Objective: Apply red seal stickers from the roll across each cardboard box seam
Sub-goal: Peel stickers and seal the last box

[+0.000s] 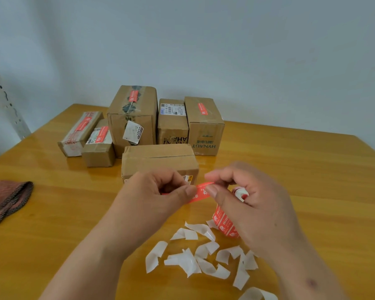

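Observation:
A red seal sticker (200, 192) is stretched between both hands just in front of a plain cardboard box (158, 160) whose top seam carries no sticker. My left hand (160, 191) pinches the sticker's left end. My right hand (247, 204) pinches its right end between thumb and forefinger, and the sticker roll (225, 224) hangs under that hand's palm. Behind stand several more boxes: a tall one (134, 113) and a right-hand one (204, 124) with red stickers on top, and two small ones at the left (89, 135) also stickered.
Several curled white backing strips (195, 254) litter the yellow wooden table (301, 169) near its front. A dark red folded cloth (4, 200) lies at the left edge. Another box (172, 121) with a white shipping label stands between the back boxes.

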### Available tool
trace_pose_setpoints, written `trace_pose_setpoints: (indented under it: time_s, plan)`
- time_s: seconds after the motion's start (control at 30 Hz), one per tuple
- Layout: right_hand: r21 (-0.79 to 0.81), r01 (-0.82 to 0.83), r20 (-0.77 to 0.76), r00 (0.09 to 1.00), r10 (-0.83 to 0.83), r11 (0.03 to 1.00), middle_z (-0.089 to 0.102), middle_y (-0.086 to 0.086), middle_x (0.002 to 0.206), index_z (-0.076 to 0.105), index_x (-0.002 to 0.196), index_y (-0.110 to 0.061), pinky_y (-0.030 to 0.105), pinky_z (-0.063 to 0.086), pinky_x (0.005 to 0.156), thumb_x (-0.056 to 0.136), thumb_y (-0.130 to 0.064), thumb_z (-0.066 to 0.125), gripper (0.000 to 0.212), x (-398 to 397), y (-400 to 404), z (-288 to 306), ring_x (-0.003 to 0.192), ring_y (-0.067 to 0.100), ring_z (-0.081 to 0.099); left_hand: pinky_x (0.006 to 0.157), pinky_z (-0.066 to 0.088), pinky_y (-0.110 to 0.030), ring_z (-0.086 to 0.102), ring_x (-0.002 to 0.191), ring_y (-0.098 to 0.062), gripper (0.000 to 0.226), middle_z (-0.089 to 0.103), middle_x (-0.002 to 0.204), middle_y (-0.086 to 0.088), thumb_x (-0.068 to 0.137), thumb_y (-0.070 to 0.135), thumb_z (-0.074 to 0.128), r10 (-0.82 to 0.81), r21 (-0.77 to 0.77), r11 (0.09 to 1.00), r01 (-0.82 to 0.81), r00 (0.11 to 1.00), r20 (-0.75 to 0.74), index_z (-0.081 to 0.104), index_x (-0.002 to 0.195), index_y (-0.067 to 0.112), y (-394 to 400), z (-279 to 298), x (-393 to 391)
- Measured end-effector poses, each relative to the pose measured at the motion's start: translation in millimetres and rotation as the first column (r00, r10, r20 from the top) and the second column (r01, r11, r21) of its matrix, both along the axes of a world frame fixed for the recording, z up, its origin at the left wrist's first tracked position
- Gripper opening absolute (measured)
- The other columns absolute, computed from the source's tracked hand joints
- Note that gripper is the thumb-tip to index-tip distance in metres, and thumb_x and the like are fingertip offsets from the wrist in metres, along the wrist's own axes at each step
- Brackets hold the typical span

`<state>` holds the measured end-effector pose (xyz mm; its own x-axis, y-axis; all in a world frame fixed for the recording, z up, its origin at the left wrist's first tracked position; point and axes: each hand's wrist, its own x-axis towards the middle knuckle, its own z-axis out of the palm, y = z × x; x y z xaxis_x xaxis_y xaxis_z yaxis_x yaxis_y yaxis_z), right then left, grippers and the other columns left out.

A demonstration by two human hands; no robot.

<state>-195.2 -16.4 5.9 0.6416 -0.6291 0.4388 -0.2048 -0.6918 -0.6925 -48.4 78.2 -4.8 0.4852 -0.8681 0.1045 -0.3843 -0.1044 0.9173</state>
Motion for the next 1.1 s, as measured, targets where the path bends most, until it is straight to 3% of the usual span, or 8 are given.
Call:
trace_pose_setpoints:
  time_s: [0.13,0.37,0.47,0.57,0.67,0.8,0.93,1.1]
  plan:
    - [-0.156,0.06,0.003,0.998,-0.061,0.986,0.061,-0.022,0.085,0.068,0.091,-0.029,0.003,0.039,0.075,0.085,-0.024,0.061,0.01,3.9,-2.2,-5.8,0.089,-0.006,0.057,0.041,0.032,-0.014,0.042,0.044,-0.003,0.028,0.053,0.049,0.011,0.083,0.048,0.064,0.08,0.114,0.988,-0.107,0.971,0.224,0.062,0.065,0.027,0.3,2.9,2.8]
    - [-0.005,0.043,-0.008,0.999,-0.043,0.999,0.062,-0.02,0.086,0.067,0.089,-0.028,0.0,0.038,0.068,0.089,-0.02,0.063,0.009,19.7,-6.9,-1.3,0.091,-0.009,0.054,0.054,0.046,-0.019,0.056,0.064,-0.006,0.018,0.064,0.066,0.009,0.085,0.042,0.063,0.115,0.107,0.986,-0.13,0.984,0.139,0.063,0.071,0.031,8.3,7.5,23.7]
    - [-0.016,0.049,-0.037,0.998,-0.049,0.999,0.061,-0.018,0.085,0.063,0.085,-0.028,0.004,0.039,0.069,0.091,-0.018,0.059,0.013,36.0,-8.9,-1.3,0.089,-0.004,0.054,0.067,0.058,-0.033,0.062,0.07,-0.014,0.013,0.067,0.073,0.003,0.088,0.036,0.063,0.128,0.085,0.987,-0.138,0.985,0.114,0.064,0.076,0.033,8.2,8.3,37.4]
    - [-0.04,0.078,-0.066,0.995,-0.08,0.996,0.055,-0.019,0.09,0.059,0.086,-0.031,0.005,0.039,0.071,0.092,-0.019,0.057,0.013,54.4,-11.2,0.2,0.089,-0.004,0.051,0.067,0.059,-0.039,0.064,0.068,-0.016,0.013,0.068,0.071,0.004,0.088,0.032,0.065,0.134,0.081,0.986,-0.147,0.98,0.145,0.066,0.075,0.032,6.0,13.3,51.6]
    - [-0.053,0.106,-0.069,0.992,-0.11,0.993,0.044,-0.021,0.099,0.059,0.088,-0.035,0.005,0.041,0.072,0.091,-0.024,0.059,0.012,71.1,-16.8,3.9,0.09,-0.005,0.048,0.067,0.058,-0.032,0.065,0.068,-0.014,0.014,0.069,0.072,0.011,0.088,0.031,0.067,0.167,0.084,0.979,-0.183,0.971,0.173,0.068,0.074,0.029,0.3,19.5,65.1]
    - [-0.066,0.108,-0.197,0.973,-0.119,0.992,0.054,-0.019,0.082,0.057,0.085,-0.038,0.012,0.033,0.056,0.095,-0.025,0.054,0.016,90.4,-28.1,4.7,0.07,-0.003,0.05,0.065,0.056,-0.028,0.064,0.066,-0.015,0.009,0.068,0.067,0.005,0.088,0.027,0.068,0.158,0.111,0.977,-0.181,0.969,0.191,0.071,0.08,0.029,-12.3,23.5,84.1]
    - [-0.026,0.11,-0.255,0.96,-0.113,0.994,0.054,-0.017,0.072,0.059,0.088,-0.036,0.02,0.036,0.062,0.095,-0.023,0.054,0.015,104.4,-36.1,3.2,0.063,0.0,0.048,0.068,0.056,-0.033,0.064,0.072,-0.011,0.009,0.066,0.075,0.008,0.09,0.028,0.065,0.087,0.19,0.972,-0.139,0.962,0.258,0.064,0.096,0.035,-24.3,20.2,101.4]
    - [-0.021,0.132,-0.365,0.922,-0.13,0.991,0.052,-0.019,0.078,0.05,0.093,-0.036,0.042,0.05,0.084,0.094,-0.023,0.051,0.013,117.5,-37.9,-1.3,0.075,0.007,0.055,0.06,0.048,-0.025,0.061,0.078,-0.011,0.008,0.063,0.086,0.005,0.094,0.024,0.056,0.074,0.269,0.948,-0.171,0.939,0.337,0.055,0.1,0.03,-36.4,16.9,107.6]
